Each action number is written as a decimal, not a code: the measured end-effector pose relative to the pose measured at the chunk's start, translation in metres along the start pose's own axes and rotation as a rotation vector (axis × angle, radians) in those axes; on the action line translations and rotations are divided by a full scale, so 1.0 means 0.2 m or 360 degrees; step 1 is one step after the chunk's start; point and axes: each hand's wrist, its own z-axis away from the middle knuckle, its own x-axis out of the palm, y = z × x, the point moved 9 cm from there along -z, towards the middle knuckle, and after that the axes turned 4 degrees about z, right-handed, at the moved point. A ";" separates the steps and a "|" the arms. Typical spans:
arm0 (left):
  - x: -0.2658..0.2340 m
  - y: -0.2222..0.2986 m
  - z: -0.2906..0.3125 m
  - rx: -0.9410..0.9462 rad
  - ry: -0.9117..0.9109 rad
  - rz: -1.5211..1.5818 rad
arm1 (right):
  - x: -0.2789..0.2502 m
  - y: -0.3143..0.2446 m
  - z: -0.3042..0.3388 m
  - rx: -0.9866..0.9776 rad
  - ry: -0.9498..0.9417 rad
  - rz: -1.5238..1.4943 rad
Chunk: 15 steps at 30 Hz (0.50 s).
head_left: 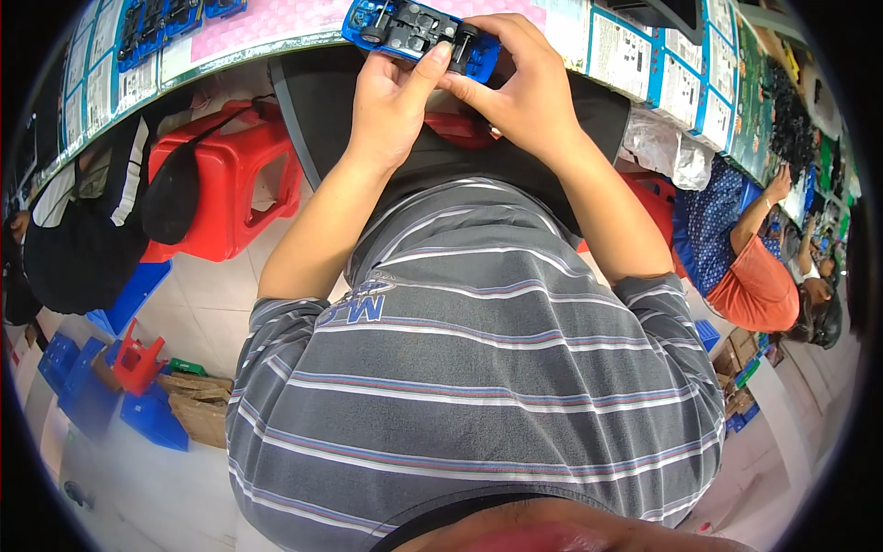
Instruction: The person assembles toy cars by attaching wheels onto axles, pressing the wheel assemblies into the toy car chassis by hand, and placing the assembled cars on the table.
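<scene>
A blue toy car [405,32] is held upside down at the table's near edge, its black underside and small black wheels facing up. My left hand [395,106] grips it from the near side, with the thumb pressed on the underside. My right hand [529,87] wraps round the car's right end, its thumb close to the left thumb. The fingers beneath the car are hidden. Several more blue toy cars [170,23], also with black undersides up, lie in a row on the table at the far left.
The table [276,32] carries a pink bubble-wrap sheet [248,35] and printed sheets [616,55]. A clear plastic bag [676,152] hangs at its edge. A red stool [221,184] and blue bins [87,377] stand left. Other people sit at left and right [759,285].
</scene>
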 end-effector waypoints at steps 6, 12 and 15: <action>0.03 0.02 0.03 -0.0014 0.0014 -0.0004 | -0.04 -0.02 -0.01 0.0041 -0.0003 -0.0005; 0.01 0.02 0.02 -0.0010 0.0031 -0.0032 | -0.04 -0.04 -0.01 -0.0047 0.0072 -0.0071; 0.01 0.03 0.00 -0.0020 0.0026 -0.0084 | -0.02 -0.04 -0.02 0.0019 -0.0012 0.0055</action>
